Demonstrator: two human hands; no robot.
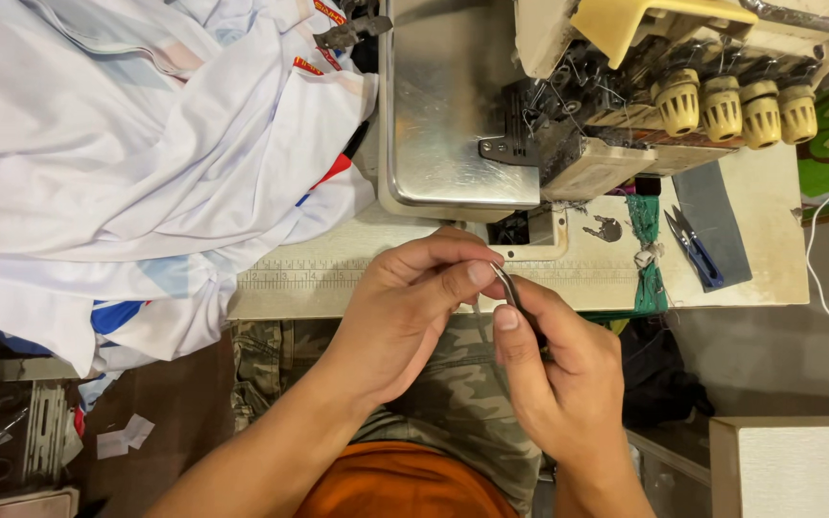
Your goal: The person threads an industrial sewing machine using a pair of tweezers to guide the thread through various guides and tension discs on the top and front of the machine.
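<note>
My right hand [558, 369] grips thin metal tweezers [509, 291], whose tips point up toward my left hand. My left hand [405, 312] is curled, with thumb and forefinger pinched together right at the tweezer tips; whether a thread is between them is too fine to see. Both hands hover over my lap, just in front of the sewing table's front edge [338, 288]. The overlock sewing machine [568, 105], with its shiny metal bed [448, 105], stands directly beyond the hands.
A pile of white garments with red and blue trim [136, 153] covers the table's left side and hangs over its edge. Blue thread snips [693, 247] lie at the right, by a green thread bundle [645, 254]. Four yellowed tension knobs [736, 107] line the machine.
</note>
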